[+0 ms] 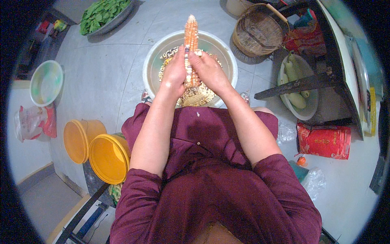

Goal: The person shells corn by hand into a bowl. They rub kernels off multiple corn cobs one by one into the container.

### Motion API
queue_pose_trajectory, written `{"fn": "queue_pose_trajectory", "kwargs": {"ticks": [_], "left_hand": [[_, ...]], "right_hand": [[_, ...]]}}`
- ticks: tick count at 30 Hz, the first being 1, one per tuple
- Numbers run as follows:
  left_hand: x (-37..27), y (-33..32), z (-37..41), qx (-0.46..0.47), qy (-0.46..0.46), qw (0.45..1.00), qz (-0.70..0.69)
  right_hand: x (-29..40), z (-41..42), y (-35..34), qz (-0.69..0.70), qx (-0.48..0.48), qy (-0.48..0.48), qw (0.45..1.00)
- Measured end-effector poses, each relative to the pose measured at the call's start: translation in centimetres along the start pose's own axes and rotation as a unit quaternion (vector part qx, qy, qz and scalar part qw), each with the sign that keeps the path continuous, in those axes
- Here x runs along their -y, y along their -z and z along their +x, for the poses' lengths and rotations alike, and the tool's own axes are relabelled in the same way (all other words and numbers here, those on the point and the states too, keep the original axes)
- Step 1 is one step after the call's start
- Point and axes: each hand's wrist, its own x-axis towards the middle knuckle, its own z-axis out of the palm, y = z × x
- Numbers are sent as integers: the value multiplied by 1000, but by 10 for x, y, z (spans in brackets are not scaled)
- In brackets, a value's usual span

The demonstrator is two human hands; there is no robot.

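Note:
Both my hands grip one upright, partly shelled corn cob (191, 36), its pale tip pointing away from me. My left hand (175, 71) wraps its left side, while my right hand (211, 71) presses a thumb against it from the right. Bare orange cob shows along the upper part, and white and purple kernels line the stretch between my hands. Beneath is a wide plastic basin (230, 65) holding loose kernels (205, 91). A dark-and-white speckled ear (170, 52) lies behind my left hand, and a pale stripped cob (192, 100) rests near the basin's front.
Two orange-yellow buckets (76, 143) (106, 158) stand at left, below a shallow basin (46, 83). Leafy greens (103, 13) fill a metal pan at the back. On the right are a wicker basket (257, 33), a basin with green gourds (295, 91) and a red bag (324, 141).

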Motion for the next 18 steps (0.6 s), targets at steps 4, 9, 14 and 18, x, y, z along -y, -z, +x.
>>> {"fn": "queue_pose_trajectory", "kwargs": {"ticks": [4,9,14,18], "left_hand": [[2,-2,0,-32,-35,997,56],[-2,-3,-5,-18,2,1000,19],[1,1,-2,-5,5,1000,15],[-2,-2,-4,1,38,999,-1]], "right_hand": [[-5,-2,-3,-70,8,-20,997],[-9,0,2,-87,38,2,996],[-11,0,3,-84,31,9,996],[-14,0,2,-142,-7,10,990]]}}
